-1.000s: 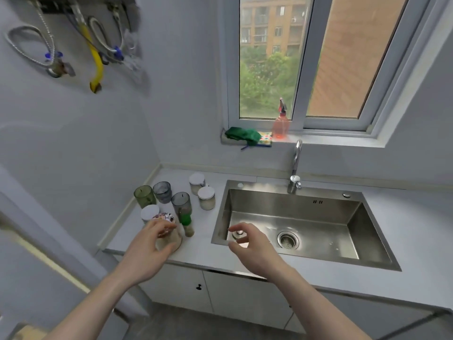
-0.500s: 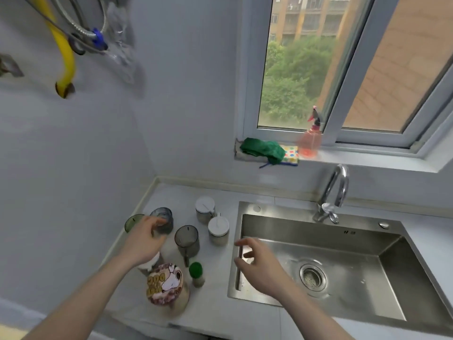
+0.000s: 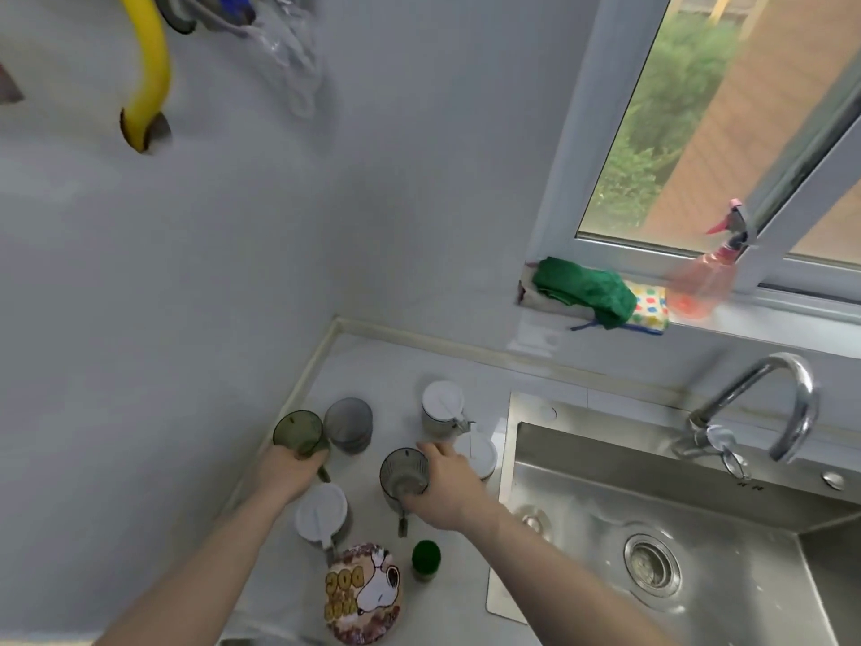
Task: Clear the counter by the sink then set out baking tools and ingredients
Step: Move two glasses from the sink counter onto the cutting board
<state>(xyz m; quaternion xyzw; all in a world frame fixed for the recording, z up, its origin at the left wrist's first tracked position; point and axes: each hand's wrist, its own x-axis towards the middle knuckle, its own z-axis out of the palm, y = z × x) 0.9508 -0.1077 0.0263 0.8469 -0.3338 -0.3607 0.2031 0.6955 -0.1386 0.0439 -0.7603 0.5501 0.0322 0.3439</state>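
Both hands grabbing cups to clear the desk (image 3: 368, 366): left hand (image 3: 289, 473) holds the green cup (image 3: 298, 433), right hand (image 3: 447, 487) the grey cup (image 3: 403, 473).

Soft daylight from the window (image 3: 727, 132) at upper right evenly lights the grey room, with faint shadows only. Glare streaks the steel sink (image 3: 699, 519) and faucet (image 3: 787, 403). Wide-angle distortion bends the edges; the spray bottle (image 3: 708, 277) and upper-left corner are motion-blurred.
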